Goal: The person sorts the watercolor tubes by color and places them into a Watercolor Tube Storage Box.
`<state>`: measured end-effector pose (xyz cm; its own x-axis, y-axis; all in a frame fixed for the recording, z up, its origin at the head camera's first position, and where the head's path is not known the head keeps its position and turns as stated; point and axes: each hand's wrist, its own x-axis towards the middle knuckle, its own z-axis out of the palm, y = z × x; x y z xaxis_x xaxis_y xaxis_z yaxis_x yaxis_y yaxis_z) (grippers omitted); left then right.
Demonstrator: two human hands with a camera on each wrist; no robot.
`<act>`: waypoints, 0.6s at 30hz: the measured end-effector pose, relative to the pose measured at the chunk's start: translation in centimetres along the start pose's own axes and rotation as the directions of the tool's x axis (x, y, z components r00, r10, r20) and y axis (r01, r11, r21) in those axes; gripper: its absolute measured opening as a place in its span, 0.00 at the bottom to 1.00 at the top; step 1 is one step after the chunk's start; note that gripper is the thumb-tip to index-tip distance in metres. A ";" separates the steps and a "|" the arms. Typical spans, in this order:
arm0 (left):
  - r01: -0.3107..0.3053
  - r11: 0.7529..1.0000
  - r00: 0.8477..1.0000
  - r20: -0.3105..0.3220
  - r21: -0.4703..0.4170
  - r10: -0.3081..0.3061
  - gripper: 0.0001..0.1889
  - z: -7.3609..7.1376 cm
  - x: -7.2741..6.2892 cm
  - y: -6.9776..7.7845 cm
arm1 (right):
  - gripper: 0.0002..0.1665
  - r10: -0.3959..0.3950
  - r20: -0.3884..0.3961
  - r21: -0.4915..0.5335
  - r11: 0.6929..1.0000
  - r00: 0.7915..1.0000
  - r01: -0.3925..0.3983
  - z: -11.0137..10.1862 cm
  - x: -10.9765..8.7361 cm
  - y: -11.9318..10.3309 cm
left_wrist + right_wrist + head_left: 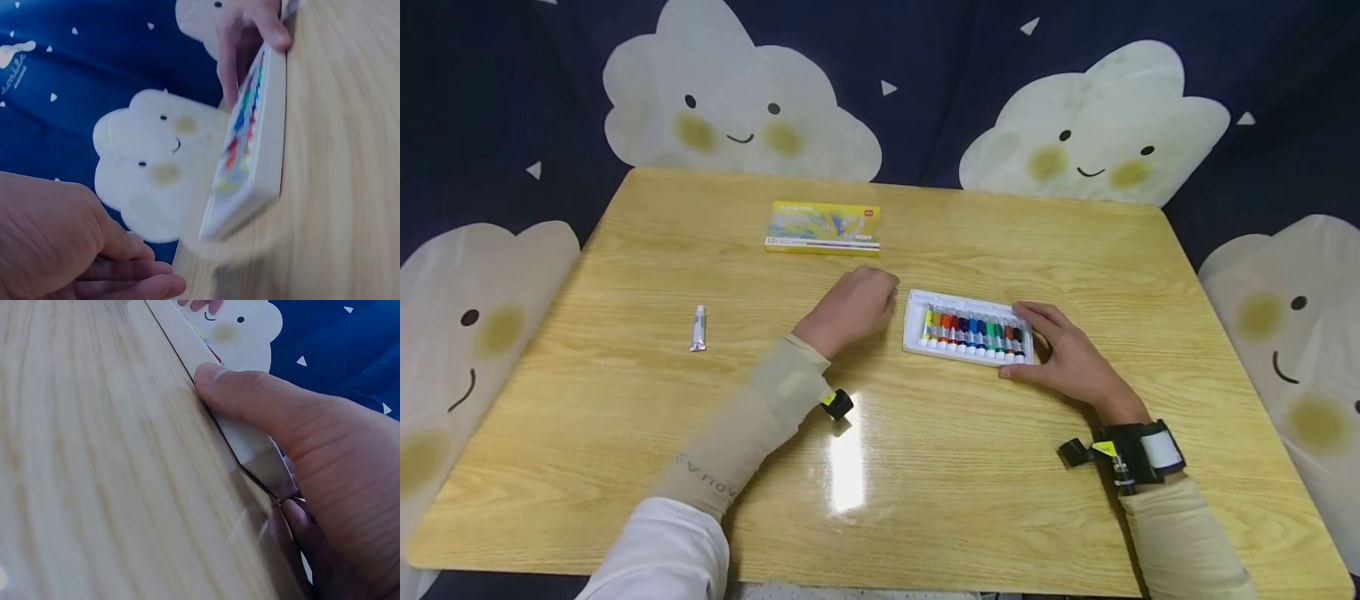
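A white plastic tray (964,357) of small paint tubes (973,329) in many colours lies on the table. My right hand (1071,358) grips its right end, thumb (231,390) on the near side and fingers on the far side. To the left of the tray, and apart from it, is my left hand (853,307), palm down with loosely bent fingers (159,284); nothing shows between them. The left wrist view shows the tray's long wall (272,125) beyond that hand, somewhat blurred. A single silver-white paint tube (698,329) lies by itself farther left.
Behind the left hand, a yellow printed paint box (822,227) lies flat. The wooden table (955,492) has a bright reflection near its middle. A dark blue cloth (925,108) with smiling clouds hangs along the back and both sides.
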<state>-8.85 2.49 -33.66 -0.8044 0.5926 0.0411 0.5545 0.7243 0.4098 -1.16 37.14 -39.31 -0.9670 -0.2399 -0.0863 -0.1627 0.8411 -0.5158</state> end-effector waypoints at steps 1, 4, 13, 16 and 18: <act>0.001 1.000 1.000 -0.010 0.008 -0.001 0.17 -0.2 -0.2 -0.4 | 0.63 -0.003 0.003 -0.002 1.000 1.000 0.003 0.0 0.0 0.0; 0.014 1.000 1.000 -0.025 0.024 -0.013 0.18 -0.5 -0.7 -1.7 | 0.63 -0.008 -0.001 -0.010 1.000 1.000 0.008 0.0 0.0 -0.1; 0.042 0.999 0.998 -0.044 0.031 -0.040 0.18 -1.2 -2.3 -5.1 | 0.64 0.005 -0.005 -0.006 1.000 1.000 -0.005 0.0 -0.1 0.0; 0.063 0.998 0.997 -0.046 0.028 -0.062 0.19 -1.5 -3.2 -6.2 | 0.64 0.014 -0.005 0.000 1.000 1.000 -0.014 0.0 -0.1 0.0; 0.073 0.997 0.996 -0.048 0.021 -0.072 0.19 -1.8 -3.7 -6.9 | 0.64 0.012 -0.005 0.004 1.000 1.000 -0.012 0.1 -0.1 0.0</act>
<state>-10.04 -5.35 -35.02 -0.8515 0.5214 0.0556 0.4988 0.7727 0.3926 -1.05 37.10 -39.32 -0.9699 -0.2272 -0.0879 -0.1502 0.8419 -0.5184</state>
